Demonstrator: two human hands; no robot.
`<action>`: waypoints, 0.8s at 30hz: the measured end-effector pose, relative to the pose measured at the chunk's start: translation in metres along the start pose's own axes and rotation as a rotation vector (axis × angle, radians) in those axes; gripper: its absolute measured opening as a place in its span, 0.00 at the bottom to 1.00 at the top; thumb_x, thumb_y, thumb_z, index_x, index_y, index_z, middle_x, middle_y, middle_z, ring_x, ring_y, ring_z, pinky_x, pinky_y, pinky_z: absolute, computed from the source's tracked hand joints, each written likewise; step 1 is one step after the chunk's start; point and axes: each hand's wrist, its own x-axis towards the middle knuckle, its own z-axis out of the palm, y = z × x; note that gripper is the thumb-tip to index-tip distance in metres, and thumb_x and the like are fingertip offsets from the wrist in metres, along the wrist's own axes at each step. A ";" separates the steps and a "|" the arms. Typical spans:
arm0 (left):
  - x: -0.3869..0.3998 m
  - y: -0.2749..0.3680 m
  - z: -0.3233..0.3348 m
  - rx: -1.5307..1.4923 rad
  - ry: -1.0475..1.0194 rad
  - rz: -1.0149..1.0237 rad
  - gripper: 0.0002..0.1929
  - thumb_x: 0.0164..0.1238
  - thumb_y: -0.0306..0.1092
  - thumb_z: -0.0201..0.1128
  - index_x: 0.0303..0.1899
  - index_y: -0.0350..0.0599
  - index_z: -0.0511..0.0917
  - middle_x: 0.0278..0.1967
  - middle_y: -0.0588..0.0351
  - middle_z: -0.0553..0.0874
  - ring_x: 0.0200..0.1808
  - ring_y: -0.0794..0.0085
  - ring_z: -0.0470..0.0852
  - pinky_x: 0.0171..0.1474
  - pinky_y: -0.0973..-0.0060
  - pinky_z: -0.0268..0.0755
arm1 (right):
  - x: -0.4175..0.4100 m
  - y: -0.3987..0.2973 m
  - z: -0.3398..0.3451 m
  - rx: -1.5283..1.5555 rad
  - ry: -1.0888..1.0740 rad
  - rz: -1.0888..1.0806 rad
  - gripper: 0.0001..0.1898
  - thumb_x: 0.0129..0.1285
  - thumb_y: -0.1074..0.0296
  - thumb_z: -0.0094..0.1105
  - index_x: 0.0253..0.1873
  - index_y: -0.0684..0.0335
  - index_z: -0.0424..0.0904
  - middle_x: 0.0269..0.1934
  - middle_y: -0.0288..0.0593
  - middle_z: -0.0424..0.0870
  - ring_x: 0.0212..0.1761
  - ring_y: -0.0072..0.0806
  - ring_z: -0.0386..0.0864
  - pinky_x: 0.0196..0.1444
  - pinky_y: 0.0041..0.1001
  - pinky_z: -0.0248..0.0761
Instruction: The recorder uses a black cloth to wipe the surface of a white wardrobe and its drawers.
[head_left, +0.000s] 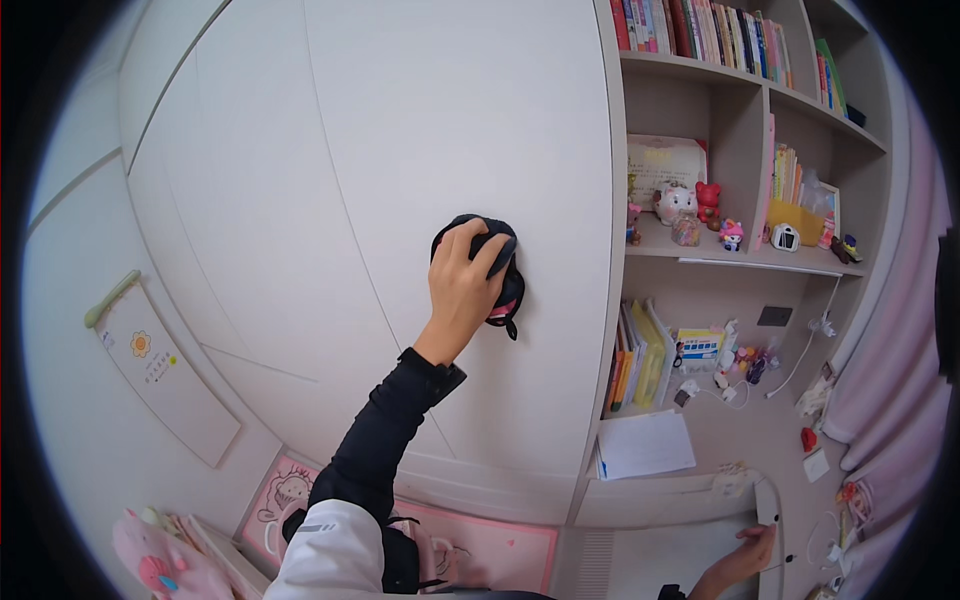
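My left hand (461, 274), fingers spread over it, holds a black soft fabric item (497, 226) against the white cabinet door (487, 127). Pink patches and a small black loop show at the item's lower right; my fingers hide much of it, and its exact kind is unclear. At the bottom right, my right hand (739, 559) is low beside the desk's curved edge, partly cut off by the frame. Its fingers are loosely extended and nothing shows in them.
Right of the door, a shelf unit (739, 105) holds books and figurines. Papers (646, 444) and a white cable (799, 360) lie about the desk. A pink curtain (889, 375) hangs at the far right. Below are a pink mat (506, 544) and a pink plush toy (161, 559).
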 end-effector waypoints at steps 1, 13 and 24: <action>0.006 0.000 0.001 -0.001 0.007 0.001 0.12 0.55 0.25 0.76 0.42 0.44 0.87 0.46 0.52 0.82 0.48 0.54 0.83 0.51 0.61 0.78 | 0.002 0.002 0.000 0.031 -0.002 -0.010 0.23 0.84 0.58 0.46 0.29 0.60 0.68 0.26 0.35 0.67 0.31 0.23 0.64 0.40 0.27 0.60; 0.036 0.016 0.022 -0.162 0.081 -0.025 0.13 0.54 0.25 0.76 0.43 0.45 0.89 0.47 0.50 0.83 0.48 0.53 0.81 0.53 0.61 0.74 | -0.013 -0.031 0.014 -0.119 0.026 0.002 0.18 0.74 0.65 0.48 0.29 0.66 0.75 0.26 0.41 0.77 0.30 0.31 0.75 0.39 0.32 0.70; 0.036 -0.022 0.009 -0.077 0.132 -0.148 0.12 0.57 0.27 0.77 0.44 0.42 0.89 0.44 0.49 0.83 0.46 0.55 0.84 0.51 0.65 0.78 | 0.003 -0.009 0.024 -0.041 0.014 -0.028 0.23 0.84 0.58 0.45 0.29 0.60 0.68 0.25 0.34 0.66 0.29 0.23 0.64 0.40 0.27 0.59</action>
